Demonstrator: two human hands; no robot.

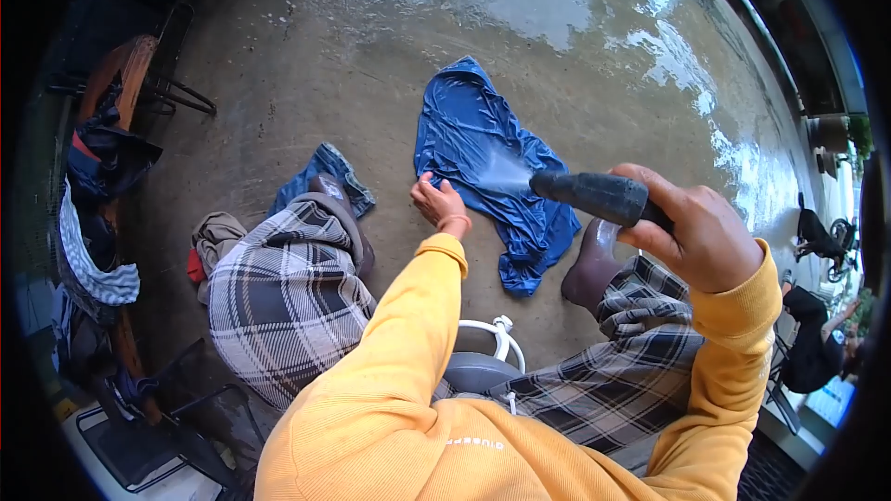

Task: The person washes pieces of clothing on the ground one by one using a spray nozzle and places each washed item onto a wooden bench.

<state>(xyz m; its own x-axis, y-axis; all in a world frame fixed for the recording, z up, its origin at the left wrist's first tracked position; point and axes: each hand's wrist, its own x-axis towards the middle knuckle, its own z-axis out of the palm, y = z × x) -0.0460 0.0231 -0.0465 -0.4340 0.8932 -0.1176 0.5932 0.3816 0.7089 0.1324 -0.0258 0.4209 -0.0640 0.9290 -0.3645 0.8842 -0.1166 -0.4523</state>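
A wet blue shirt (464,130) lies spread and wrinkled on the wet concrete floor. At its near left edge, my left hand (441,206) has its fingers closed on the cloth. My right hand (696,227) is wrapped round a black spray nozzle (589,195), held above the shirt's right side and pointing left. White spray leaves the nozzle's tip and strikes the middle of the shirt. Part of the nozzle's grip is hidden inside my right hand.
Denim cloth (311,181) and a greyish garment (216,234) lie on the floor by my left boot. Clothes hang over a wooden bench (125,83) on the left. A seated person (817,334) and a black dog (817,227) are at the far right.
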